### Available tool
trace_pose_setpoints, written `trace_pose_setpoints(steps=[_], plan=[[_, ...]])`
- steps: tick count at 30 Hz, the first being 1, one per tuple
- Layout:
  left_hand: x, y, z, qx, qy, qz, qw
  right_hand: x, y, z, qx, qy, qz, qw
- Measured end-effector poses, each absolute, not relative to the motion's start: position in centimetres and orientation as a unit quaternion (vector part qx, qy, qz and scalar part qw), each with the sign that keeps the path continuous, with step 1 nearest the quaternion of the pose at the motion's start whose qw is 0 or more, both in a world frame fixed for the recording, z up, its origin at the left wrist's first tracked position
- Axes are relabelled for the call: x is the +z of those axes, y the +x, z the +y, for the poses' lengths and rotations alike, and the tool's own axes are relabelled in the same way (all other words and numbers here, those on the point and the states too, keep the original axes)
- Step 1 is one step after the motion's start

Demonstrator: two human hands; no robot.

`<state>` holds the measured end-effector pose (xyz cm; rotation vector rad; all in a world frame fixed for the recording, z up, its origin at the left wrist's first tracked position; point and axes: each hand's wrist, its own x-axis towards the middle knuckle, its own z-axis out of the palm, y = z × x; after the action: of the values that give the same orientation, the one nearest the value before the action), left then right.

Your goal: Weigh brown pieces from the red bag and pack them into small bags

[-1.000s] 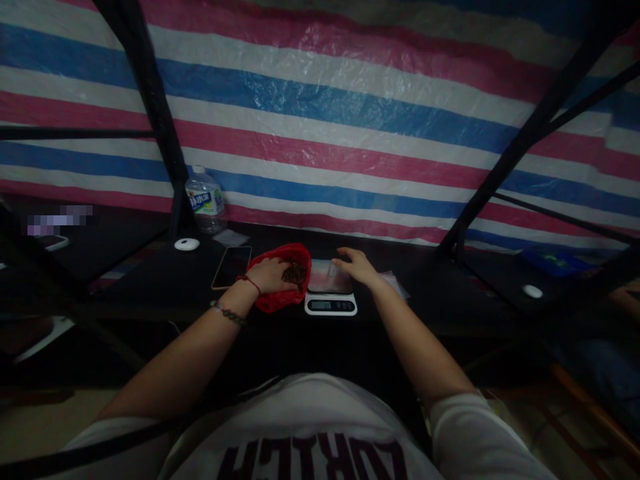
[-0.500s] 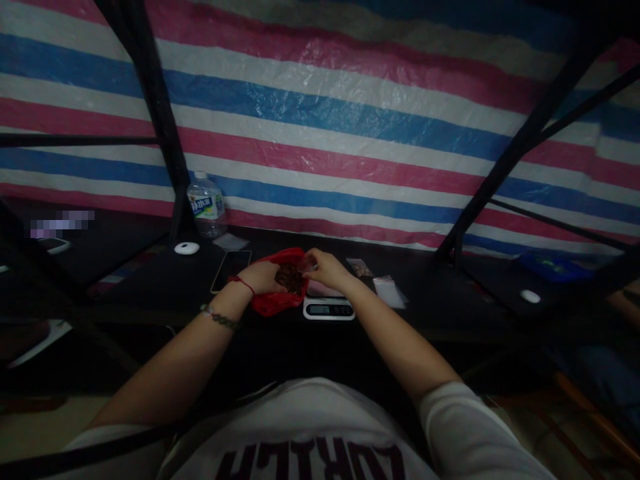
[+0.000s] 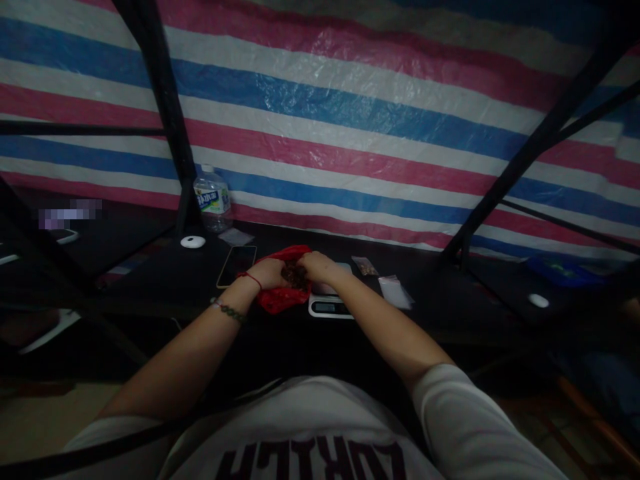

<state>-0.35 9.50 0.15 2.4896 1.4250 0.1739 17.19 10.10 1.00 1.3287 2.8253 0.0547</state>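
A crumpled red plastic bag lies with its mouth towards the right, small dark brown pieces showing inside. My left hand, a red cord at its wrist, is closed at the bag's left side, its thumb by the pieces; its other fingers are mostly hidden. From the right, my right hand reaches into the mouth with bent fingers. Its fingertips are down among the pieces, so what they grip cannot be made out. Under my right wrist is a white digital kitchen scale, partly covered by that forearm.
A phone, a white oval device, a large clear bottle and a flat clear bag lie left. Rightward are a small filled bag and clear bags. Black frame posts flank the dark table.
My right hand has lowered its fingers into the red bag's mouth; the small translucent thing at its fingertips is now out of sight. My left hand stays at the bag. The view has shifted slightly.
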Motion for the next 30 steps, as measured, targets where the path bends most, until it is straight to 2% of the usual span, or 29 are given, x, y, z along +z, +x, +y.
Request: trace_pose_setpoints(steps=[5,21,30], plan=[[-0.5,-0.5,10.1,0.086,0.851,0.488,0.173,0.5,17.6,10.8,-0.046,0.434,0.899,-0.016],[-0.7,-0.8,10.8,0.136,0.838,0.486,0.210,-0.6,18.1,11.5,-0.128,0.418,0.895,-0.086],[0.6,-1.4,10.4,0.203,0.822,0.470,0.249,-1.3,16.8,11.3,-0.213,0.437,0.854,-0.185]])
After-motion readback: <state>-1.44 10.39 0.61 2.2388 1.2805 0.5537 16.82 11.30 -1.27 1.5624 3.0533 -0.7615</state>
